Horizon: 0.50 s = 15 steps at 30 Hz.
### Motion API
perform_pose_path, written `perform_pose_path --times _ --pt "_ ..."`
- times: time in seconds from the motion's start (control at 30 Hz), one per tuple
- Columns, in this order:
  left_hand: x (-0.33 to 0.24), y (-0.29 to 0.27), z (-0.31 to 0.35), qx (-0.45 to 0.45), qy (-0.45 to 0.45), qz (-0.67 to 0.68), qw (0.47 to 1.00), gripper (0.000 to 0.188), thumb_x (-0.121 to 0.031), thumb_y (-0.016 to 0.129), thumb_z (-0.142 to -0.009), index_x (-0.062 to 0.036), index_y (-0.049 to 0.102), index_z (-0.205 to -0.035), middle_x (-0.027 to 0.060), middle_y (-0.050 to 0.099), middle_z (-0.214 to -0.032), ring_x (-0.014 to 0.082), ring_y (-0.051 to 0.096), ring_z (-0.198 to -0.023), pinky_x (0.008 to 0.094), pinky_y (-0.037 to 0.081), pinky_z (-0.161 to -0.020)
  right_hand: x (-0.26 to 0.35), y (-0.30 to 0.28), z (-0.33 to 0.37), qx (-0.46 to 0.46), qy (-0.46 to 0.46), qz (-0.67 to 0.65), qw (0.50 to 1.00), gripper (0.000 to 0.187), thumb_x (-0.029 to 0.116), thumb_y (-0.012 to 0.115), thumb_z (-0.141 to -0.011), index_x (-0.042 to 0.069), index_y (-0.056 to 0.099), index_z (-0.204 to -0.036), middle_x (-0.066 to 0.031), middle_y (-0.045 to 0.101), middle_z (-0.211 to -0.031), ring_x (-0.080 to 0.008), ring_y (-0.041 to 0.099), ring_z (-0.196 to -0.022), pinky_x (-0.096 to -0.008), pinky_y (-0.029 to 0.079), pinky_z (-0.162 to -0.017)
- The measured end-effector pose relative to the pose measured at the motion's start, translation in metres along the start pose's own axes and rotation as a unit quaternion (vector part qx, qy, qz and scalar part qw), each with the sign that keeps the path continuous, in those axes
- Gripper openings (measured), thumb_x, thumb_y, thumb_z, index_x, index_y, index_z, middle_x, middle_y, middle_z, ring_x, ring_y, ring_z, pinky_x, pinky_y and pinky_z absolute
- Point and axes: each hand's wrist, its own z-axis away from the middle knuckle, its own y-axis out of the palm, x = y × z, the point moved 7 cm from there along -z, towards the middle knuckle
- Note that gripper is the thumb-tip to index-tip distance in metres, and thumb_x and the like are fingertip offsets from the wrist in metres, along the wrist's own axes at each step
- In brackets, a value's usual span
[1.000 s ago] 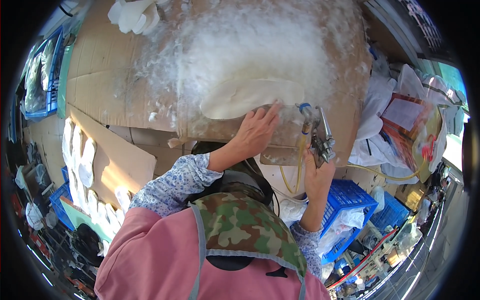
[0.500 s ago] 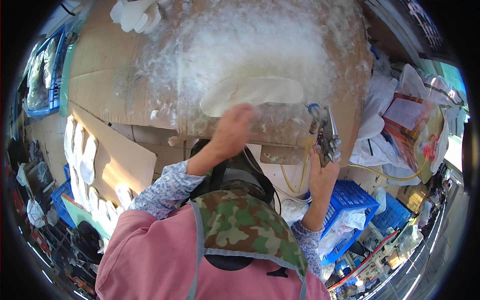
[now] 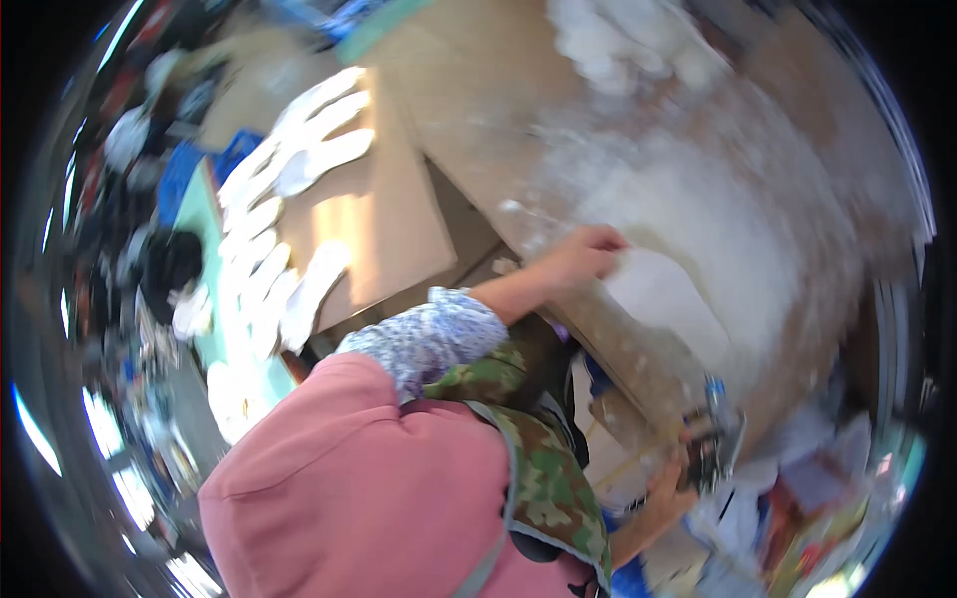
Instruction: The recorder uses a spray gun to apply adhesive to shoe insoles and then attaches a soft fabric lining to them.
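Since the earlier frame the view has swung left, and the left hand has shifted to the left end of an off-white, flat, sole-shaped piece on the brown cardboard worktop; blur hides whether its fingers pinch or merely touch. I'd judge the piece light, soft and bendy, best lifted by that end's rim. Loose white fluff crowds its far side and could cling. Near right, the right hand grips a metal spray gun; slim white soles lie far left.
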Motion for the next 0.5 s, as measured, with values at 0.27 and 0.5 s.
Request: perform_pose_path --times 0.27,0.5 --pt "-0.083 -0.164 0.133 -0.175 0.091 -0.03 0.98 0.034 -0.005 0.055 -0.078 -0.0061 0.06 -0.112 0.0044 0.059 -0.098 0.0126 0.058 -0.086 0.0265 0.05 -0.069 0.008 0.017 0.028 0.17 -0.063 0.029 0.983 0.038 0.003 0.056 -0.089 0.0 0.053 -0.127 -0.0031 0.065 -0.095 -0.0046 0.037 -0.05 -0.0207 0.029 -0.043" --pt "-0.029 -0.403 0.264 -0.388 0.096 -0.084 0.913 0.041 -0.009 0.059 -0.077 -0.011 0.059 -0.117 0.0056 0.059 -0.101 0.0111 0.057 -0.09 0.0281 0.051 -0.073 0.047 0.085 0.033 0.175 -0.075 0.103 0.976 0.039 0.003 0.055 -0.09 -0.001 0.052 -0.128 -0.0033 0.065 -0.098 -0.0047 0.036 -0.049 -0.0205 0.028 -0.043"
